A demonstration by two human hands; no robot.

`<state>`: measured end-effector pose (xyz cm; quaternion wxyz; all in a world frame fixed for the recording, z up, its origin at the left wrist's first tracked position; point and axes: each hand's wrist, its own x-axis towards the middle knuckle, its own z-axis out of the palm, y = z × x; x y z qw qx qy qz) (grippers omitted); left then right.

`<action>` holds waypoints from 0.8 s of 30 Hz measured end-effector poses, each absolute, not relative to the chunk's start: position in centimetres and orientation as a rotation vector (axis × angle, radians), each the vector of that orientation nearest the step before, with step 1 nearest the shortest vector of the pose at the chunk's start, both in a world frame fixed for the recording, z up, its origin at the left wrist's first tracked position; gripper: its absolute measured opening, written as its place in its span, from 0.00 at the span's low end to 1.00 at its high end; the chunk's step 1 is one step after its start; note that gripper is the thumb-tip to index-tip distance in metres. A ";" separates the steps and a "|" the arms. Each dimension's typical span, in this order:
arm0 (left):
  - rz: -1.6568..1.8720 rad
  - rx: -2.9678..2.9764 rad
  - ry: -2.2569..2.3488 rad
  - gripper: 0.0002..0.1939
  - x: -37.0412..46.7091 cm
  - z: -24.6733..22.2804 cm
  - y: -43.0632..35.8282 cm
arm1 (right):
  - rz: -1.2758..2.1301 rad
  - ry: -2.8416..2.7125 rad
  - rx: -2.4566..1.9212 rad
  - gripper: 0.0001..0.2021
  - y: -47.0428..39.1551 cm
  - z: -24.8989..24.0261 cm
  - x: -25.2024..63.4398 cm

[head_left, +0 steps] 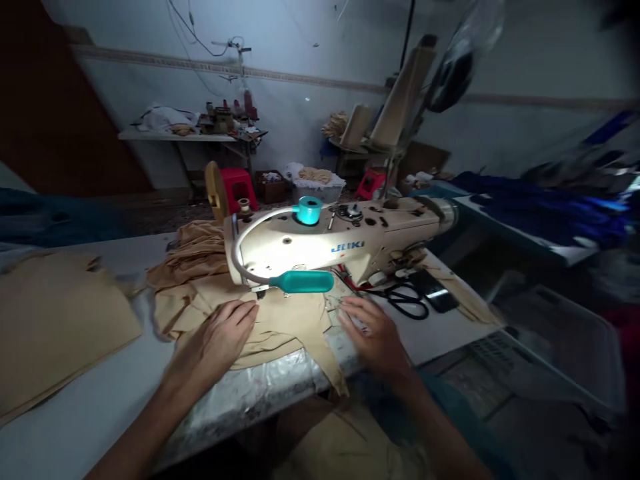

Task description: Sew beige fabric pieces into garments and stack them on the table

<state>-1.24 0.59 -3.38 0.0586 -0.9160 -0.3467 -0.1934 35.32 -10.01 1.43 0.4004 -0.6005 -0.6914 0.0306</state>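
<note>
A beige fabric piece (pixel 290 317) lies under the head of a white JUKI sewing machine (pixel 310 247). My left hand (pixel 227 330) rests on it, fingers stretched out flat, just left of the needle area. To the right of the cloth, my right hand (pixel 373 330) hovers over or touches the machine bed, fingers apart and holding nothing I can see. A teal lamp (pixel 303 281) on a bent neck lights the cloth and hides part of the needle area. One narrow strip of the fabric hangs over the table's front edge.
Stacked beige panels (pixel 55 327) lie at left, and bunched beige cloth (pixel 195 253) sits behind my left hand. Black-handled scissors (pixel 407 300) and a dark phone (pixel 435 291) lie at right. A plastic crate (pixel 560 347) stands beyond the table's right edge.
</note>
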 end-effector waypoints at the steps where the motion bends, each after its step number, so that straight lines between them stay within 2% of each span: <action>1: -0.610 -2.776 -1.036 0.24 -1.6 -3.9 0.8 | -0.017 -1.695 -1.572 0.12 -10.2 1.8 37.9; 4: -0.679 -2.776 -1.010 0.26 -2.4 -4.9 1.3 | -0.259 -1.601 -1.735 0.17 -10.4 2.8 44.8; 7: -0.685 -2.770 -1.015 0.26 -2.3 -4.7 1.2 | -0.338 -1.753 -1.843 0.25 -10.0 2.2 48.7; 13: -0.475 -2.773 -1.118 0.22 -0.9 -2.3 -0.5 | -0.349 -1.958 -1.761 0.32 -9.2 -1.7 50.5; 17: -0.376 -2.805 -1.186 0.20 -0.7 -1.3 -1.2 | -0.396 -1.859 -1.757 0.38 -9.5 -1.6 49.6; 20: -0.380 -2.818 -1.195 0.20 -0.5 -0.7 -1.2 | -0.424 -1.696 -1.826 0.34 -10.2 -0.1 44.8; 24: -0.411 -2.841 -1.162 0.20 -0.1 0.0 -0.7 | -0.002 -1.881 -1.464 0.17 -9.5 1.2 33.1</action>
